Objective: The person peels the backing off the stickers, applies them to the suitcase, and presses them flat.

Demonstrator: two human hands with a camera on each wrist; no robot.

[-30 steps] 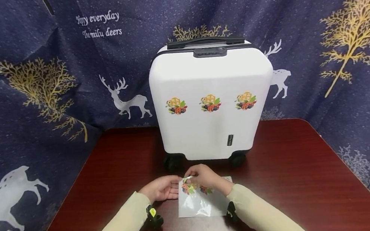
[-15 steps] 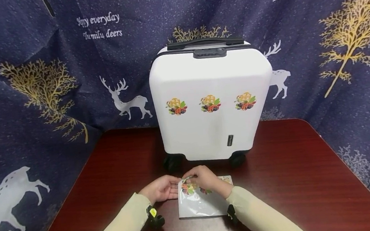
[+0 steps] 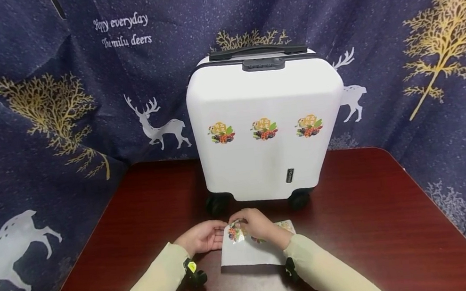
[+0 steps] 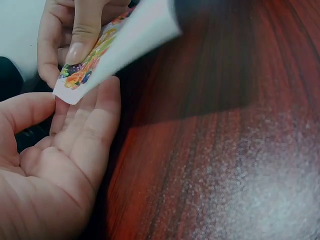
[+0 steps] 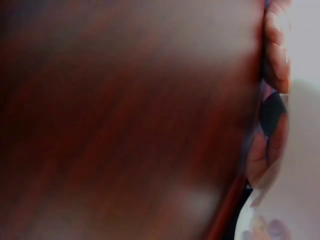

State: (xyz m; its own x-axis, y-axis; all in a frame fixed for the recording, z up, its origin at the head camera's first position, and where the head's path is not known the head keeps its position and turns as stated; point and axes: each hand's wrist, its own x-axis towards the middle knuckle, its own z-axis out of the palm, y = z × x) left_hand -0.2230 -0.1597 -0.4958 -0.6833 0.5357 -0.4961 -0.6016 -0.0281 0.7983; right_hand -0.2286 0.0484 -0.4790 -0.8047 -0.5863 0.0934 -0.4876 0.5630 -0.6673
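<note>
A white sheet of fruit-patterned stickers (image 3: 249, 256) is held low over the table in the head view, its near part lifted. My right hand (image 3: 259, 223) pinches its far left part; in the left wrist view the right thumb (image 4: 82, 37) presses the printed face, with fingers behind. My left hand (image 4: 65, 150) lies palm up at the sheet's left corner, thumb tip and index finger at that corner and the other fingers stretched out beneath. The right wrist view shows the sheet's pale underside (image 5: 305, 145) blurred along the right, fingers partly hidden by it.
A white suitcase (image 3: 268, 160) stands upright behind the hands on the dark red table (image 3: 369, 226). Three matching fruit stickers (image 3: 264, 129) form a row across its front. A dark blue curtain (image 3: 123, 71) with deer and trees hangs behind.
The sheet's near edge has risen and swung slightly away from me, showing a shadow on the table beneath. Both hands have stayed nearly in place.
</note>
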